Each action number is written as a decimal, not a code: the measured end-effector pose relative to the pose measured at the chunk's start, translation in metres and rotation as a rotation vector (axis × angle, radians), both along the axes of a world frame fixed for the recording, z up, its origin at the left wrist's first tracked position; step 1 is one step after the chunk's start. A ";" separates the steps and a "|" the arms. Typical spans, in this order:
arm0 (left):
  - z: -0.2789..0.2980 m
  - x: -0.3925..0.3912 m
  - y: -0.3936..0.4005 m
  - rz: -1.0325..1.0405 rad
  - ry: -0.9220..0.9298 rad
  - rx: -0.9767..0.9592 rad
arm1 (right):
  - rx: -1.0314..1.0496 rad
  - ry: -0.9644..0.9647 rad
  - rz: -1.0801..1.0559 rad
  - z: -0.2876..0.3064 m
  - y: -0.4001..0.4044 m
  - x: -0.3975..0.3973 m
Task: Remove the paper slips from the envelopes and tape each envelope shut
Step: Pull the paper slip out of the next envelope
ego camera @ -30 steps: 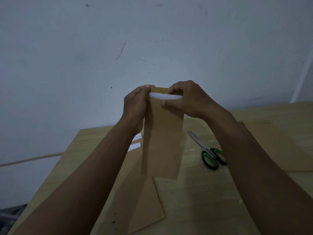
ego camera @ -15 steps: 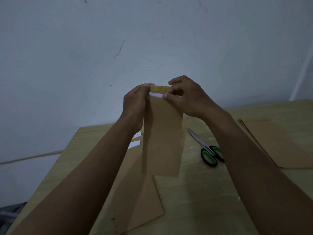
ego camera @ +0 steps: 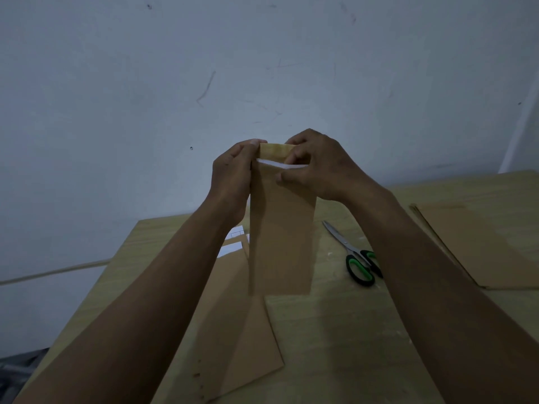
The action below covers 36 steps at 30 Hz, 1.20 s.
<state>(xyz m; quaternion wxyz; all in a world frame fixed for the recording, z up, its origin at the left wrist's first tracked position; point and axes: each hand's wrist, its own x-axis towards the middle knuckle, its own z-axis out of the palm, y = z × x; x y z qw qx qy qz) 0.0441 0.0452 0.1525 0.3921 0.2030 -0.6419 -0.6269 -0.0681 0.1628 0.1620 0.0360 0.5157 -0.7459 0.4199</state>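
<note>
Head view, brown envelope (ego camera: 282,228) held upright above the wooden table (ego camera: 350,330), left hand (ego camera: 232,176) gripping its top-left edge, right hand (ego camera: 318,167) pinching the white strip (ego camera: 274,163) below the flap, no legible writing, green-handled scissors (ego camera: 354,255) just right, more envelopes (ego camera: 481,246) far right, white paper slips (ego camera: 232,244) behind the left forearm.

From my feed, the wooden worktop (ego camera: 364,345) is my landmark: pale, grainy, scuffed with light marks, its far corner cutting in at the left. On it, toward the right of its middle, I see scissors (ego camera: 354,252) with green-and-black handles lying flat, closed blades pointing toward the far edge. Behind the worktop rises a grey-white wall (ego camera: 262,68) carrying a few dark scratches and specks. Left of the worktop, a pale cable or strip (ego camera: 52,272) runs along the wall's foot. Something dark lies below the worktop's left edge; I cannot tell what.
</note>
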 end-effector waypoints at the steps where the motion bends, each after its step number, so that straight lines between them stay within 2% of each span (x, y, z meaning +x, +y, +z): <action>1: 0.002 0.001 -0.001 -0.009 -0.001 -0.019 | 0.003 0.005 -0.004 0.002 0.001 -0.001; 7: 0.009 0.000 0.002 -0.022 0.025 -0.038 | 0.085 -0.015 0.013 0.011 0.002 -0.005; 12: 0.008 0.000 0.002 -0.010 0.028 -0.031 | -0.060 -0.010 0.016 0.008 0.004 -0.002; 18: 0.003 -0.001 0.001 0.010 0.024 -0.035 | 0.060 0.019 0.027 0.000 -0.003 -0.003; 23: 0.004 0.003 0.002 0.009 0.022 -0.038 | -0.058 0.028 -0.033 -0.003 -0.007 0.004; 32: 0.004 0.004 -0.002 0.048 0.042 -0.079 | 0.079 0.142 -0.103 0.002 -0.015 0.009; 34: 0.004 0.006 -0.004 0.056 0.043 -0.068 | 0.022 0.093 -0.053 0.000 -0.015 0.007; 36: 0.005 0.008 -0.006 0.064 0.050 -0.015 | -0.119 0.012 0.013 -0.004 -0.013 0.007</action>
